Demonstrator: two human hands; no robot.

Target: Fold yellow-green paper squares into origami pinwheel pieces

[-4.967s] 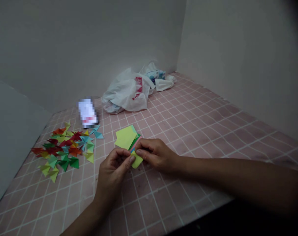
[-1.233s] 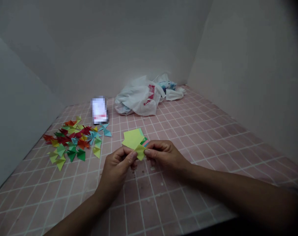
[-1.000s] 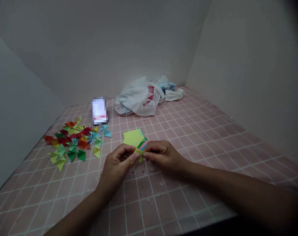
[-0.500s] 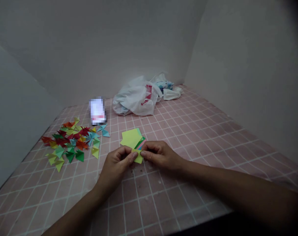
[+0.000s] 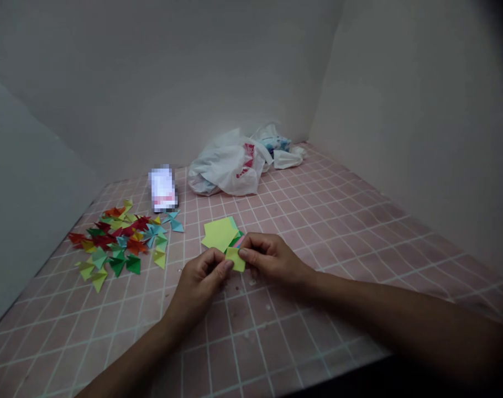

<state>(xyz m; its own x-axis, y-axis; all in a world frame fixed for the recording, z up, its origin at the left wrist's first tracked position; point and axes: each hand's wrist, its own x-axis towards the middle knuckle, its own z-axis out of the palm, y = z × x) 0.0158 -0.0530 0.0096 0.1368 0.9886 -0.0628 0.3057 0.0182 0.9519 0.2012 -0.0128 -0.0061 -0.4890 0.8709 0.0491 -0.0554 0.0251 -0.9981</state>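
Note:
A small yellow piece of folded paper is held between my two hands above the tiled-pattern surface. My left hand pinches its left edge between thumb and fingers. At its upper right corner, the thumb and fingers of my right hand grip it. Just beyond lies a stack of coloured paper sheets, yellow on top, with green, pink and blue edges peeking out beneath. My right hand hides part of this stack.
To the left lies a spread of folded paper pieces in red, orange, yellow, green and blue. Behind them is a lit phone, its screen blurred. White plastic bags sit near the back wall on the pink checked surface.
The yellow paper has turned slightly and moved a little right and up between my fingers. My right hand's grip has shifted to its upper corner.

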